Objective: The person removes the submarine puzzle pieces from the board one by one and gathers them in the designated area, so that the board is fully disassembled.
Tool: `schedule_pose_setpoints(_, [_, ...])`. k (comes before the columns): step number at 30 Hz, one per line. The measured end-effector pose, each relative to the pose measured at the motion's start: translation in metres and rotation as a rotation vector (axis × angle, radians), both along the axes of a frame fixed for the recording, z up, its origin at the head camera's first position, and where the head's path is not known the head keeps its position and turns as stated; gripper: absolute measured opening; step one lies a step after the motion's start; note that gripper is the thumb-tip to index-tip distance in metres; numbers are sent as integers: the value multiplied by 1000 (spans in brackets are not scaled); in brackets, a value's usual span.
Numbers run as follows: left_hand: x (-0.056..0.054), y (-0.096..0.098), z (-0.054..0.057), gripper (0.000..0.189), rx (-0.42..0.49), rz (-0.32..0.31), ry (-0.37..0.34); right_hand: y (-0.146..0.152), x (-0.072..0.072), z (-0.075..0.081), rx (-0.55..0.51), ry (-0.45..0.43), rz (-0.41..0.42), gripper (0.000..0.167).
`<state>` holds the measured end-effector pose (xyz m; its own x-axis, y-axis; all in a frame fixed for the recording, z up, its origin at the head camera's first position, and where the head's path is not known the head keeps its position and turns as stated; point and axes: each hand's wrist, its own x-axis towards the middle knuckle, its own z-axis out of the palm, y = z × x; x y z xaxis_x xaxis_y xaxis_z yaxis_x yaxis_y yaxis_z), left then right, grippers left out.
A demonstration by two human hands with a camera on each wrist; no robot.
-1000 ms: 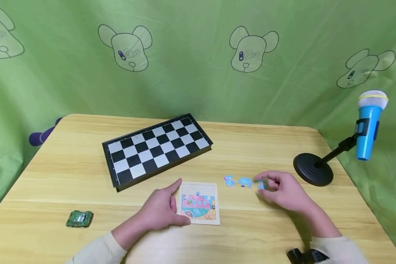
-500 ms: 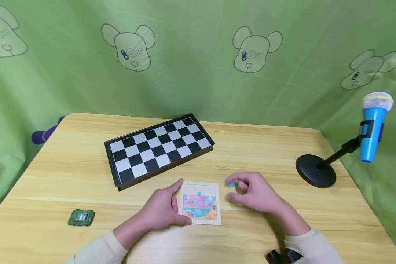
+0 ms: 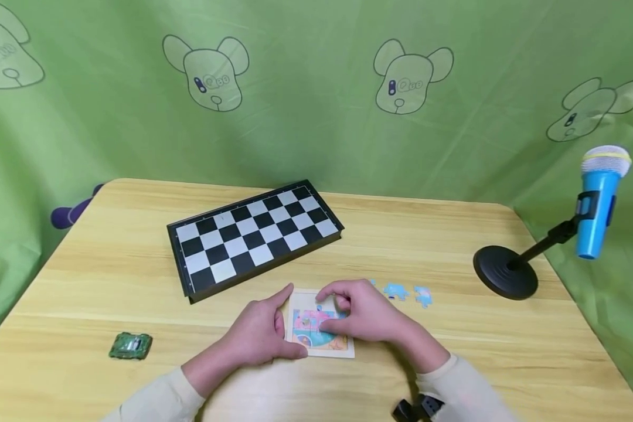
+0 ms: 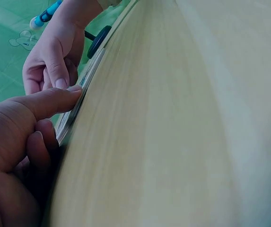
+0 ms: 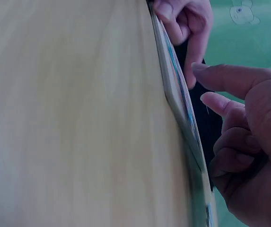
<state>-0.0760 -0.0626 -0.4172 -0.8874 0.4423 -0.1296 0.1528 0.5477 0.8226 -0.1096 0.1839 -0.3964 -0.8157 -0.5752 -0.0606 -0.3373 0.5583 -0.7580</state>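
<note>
A small square jigsaw puzzle tray (image 3: 329,353) with a pale border lies on the table, partly filled with a pink and teal picture. My left hand (image 3: 255,331) grips its left side, thumb at the front corner and index finger at the back one. Over the picture is my right hand (image 3: 371,310), hiding its right part. In the right wrist view the right thumb and index finger (image 5: 220,100) stand apart with nothing between them. Blue puzzle pieces (image 3: 396,291) lie in a row right of the tray; the leftmost is mostly hidden behind the right hand.
A folded black-and-white chessboard (image 3: 253,234) lies behind the tray. At the left is a green toy car (image 3: 130,346). A blue toy microphone (image 3: 597,211) on a black round-based stand (image 3: 505,272) stands at the right. Green cloth (image 3: 306,117) hangs behind the table.
My right hand has moved left from the rightmost blue piece, past the others, to over the tray. The blue pieces stay on the table. My left hand keeps its grip on the tray.
</note>
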Motion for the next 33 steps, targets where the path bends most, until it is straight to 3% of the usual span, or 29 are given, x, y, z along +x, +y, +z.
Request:
schedule_pose_setpoints(11, [-1, 0, 2, 116, 6, -4, 6, -29, -3, 1, 47, -38, 48, 29])
schedule_pose_setpoints(25, [-1, 0, 2, 117, -6, 1, -10, -32, -4, 2, 100, -65, 29, 19])
schedule_pose_setpoints(33, [-1, 0, 1, 117, -7, 6, -14, -32, -3, 0, 28, -91, 16, 22])
